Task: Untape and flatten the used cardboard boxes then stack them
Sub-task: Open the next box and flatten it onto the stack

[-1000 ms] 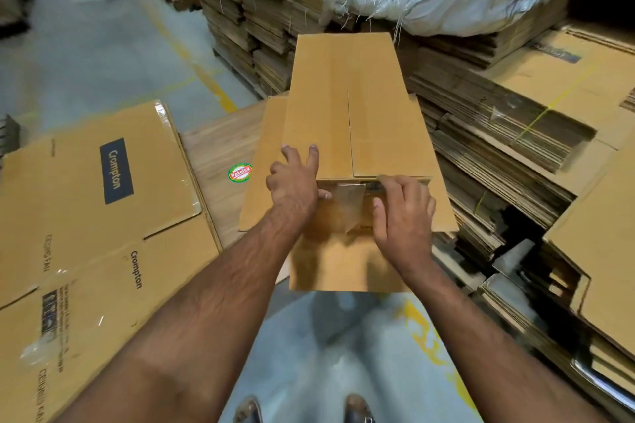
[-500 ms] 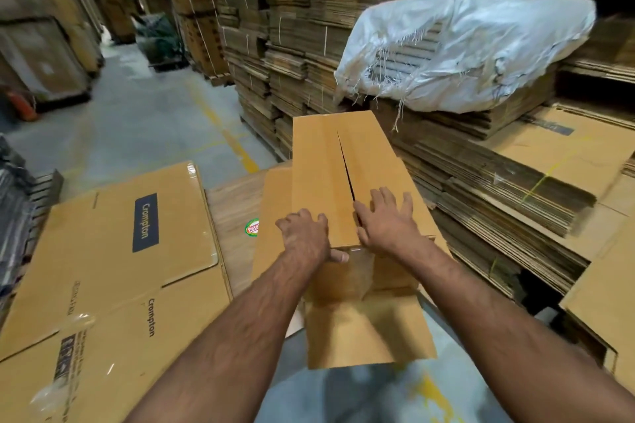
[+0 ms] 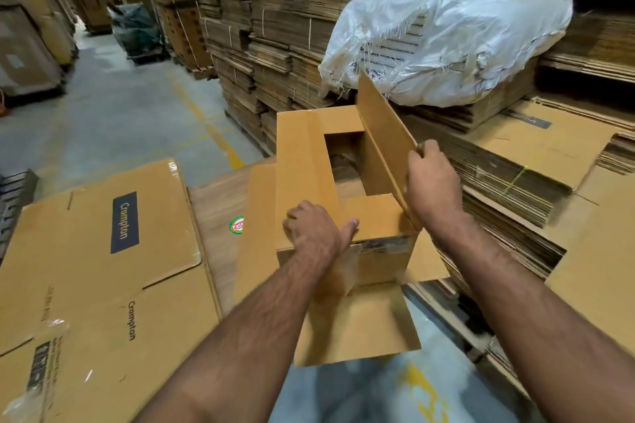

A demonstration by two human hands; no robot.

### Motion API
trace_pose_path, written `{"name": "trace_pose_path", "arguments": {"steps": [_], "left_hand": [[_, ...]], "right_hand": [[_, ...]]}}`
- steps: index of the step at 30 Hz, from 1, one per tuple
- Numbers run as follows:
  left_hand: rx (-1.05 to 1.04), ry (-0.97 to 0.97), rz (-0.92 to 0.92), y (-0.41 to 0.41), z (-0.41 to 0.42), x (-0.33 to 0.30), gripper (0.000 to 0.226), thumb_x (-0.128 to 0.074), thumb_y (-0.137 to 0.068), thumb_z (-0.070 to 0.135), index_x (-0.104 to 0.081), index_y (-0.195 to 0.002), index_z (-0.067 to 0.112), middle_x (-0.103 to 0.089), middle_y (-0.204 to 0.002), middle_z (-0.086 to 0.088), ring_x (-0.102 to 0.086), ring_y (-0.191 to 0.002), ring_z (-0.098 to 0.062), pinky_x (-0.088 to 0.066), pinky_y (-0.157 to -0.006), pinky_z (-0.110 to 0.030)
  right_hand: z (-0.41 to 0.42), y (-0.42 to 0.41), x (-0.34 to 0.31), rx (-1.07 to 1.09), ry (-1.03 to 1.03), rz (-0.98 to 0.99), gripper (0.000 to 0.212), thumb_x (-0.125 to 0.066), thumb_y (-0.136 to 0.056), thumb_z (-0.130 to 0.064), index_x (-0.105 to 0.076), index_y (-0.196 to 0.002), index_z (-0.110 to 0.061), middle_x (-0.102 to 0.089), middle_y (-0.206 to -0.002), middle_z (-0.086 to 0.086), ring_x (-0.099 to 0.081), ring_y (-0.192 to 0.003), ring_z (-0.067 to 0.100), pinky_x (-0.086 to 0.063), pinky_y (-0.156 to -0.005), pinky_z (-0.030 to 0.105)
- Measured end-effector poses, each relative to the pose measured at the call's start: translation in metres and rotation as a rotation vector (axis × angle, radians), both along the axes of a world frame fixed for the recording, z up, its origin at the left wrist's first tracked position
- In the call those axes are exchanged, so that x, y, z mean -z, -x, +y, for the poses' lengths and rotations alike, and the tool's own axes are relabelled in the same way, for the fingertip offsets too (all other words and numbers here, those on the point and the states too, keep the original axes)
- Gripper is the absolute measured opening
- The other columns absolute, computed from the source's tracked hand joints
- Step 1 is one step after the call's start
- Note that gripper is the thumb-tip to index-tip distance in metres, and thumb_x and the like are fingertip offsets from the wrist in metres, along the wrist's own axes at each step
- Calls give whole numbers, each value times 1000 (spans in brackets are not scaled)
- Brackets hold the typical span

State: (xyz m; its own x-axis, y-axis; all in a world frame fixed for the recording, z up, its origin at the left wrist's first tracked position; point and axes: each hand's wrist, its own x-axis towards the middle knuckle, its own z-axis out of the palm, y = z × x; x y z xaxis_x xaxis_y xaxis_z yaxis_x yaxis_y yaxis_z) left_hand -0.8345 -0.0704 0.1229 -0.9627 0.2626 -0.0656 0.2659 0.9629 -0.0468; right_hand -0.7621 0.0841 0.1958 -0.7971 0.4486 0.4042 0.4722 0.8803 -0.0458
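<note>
Head view: right hand [image 3: 433, 182] grips raised flap of plain brown cardboard box [image 3: 302, 161]; left hand [image 3: 314, 233] presses the other flap, fingers seemingly relaxed.

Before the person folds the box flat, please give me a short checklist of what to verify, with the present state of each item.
1. Right flap lifted: ok, the right hand grips its edge.
2. Left flap lifted: not ok, it lies flat under the left hand.
3. Top seam open: ok, the inside shows.
4. Tape off the near edge: not ok, remnants cling.
5. Bottom seam untaped: cannot tell.
6. Stack of flattened Crompton boxes ready alongside: ok.
</note>
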Motion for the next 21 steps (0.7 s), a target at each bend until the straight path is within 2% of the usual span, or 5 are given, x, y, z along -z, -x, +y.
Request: {"name": "trace_pose_path", "arguments": {"steps": [10,13,16,19,21], "left_hand": [[-113,-142,-173,9,16,-21,103,-62,-77,60,-11,-151,10,-34,-141,-19,-43,-122,-41,-44,-89,-47],[-58,-265,-193,21,12,-57,92,-59,-89,38,2,-155,20,-44,-135,-17,-50,-115,-35,-47,-85,-46],[-81,-252,-81,43,-6,-94,78,-56,-93,20,-6,-153,22,-56,-125,-14,-56,-103,-32,-43,-71,-42],[-128,-160,40,57,-33,-105,53,-45,-97,13,-24,-145,13,-58,-127,-15,-58,-112,-33,-39,-70,-39],[-147,-123,137,62,-47,-103,45,-42,-98,11,-29,-141,10,-60,-117,-15,-59,-96,-30,-38,-62,-35]], "right_hand": [[-17,4,15,-17,-108,-36,41,-72,-80,-11,-58,-117,-1,-49,-126,17,-57,-99,29,-53,-79,39],[1,4,14,98,-178,-87,49,-73,-79,-29,-59,-121,-8,-50,-125,15,-49,-118,30,-44,-98,49],[21,3,18,210,-155,-206,47,-64,-84,-39,-60,-125,-15,-46,-142,16,-27,-143,31,-25,-111,60],[32,2,33,277,-101,-309,47,-53,-92,-41,-55,-132,-17,-45,-143,15,-28,-143,32,-23,-112,64],[32,3,43,281,-94,-350,50,-48,-94,-47,-53,-135,-18,-43,-144,15,-27,-142,31,-19,-112,67]]}}
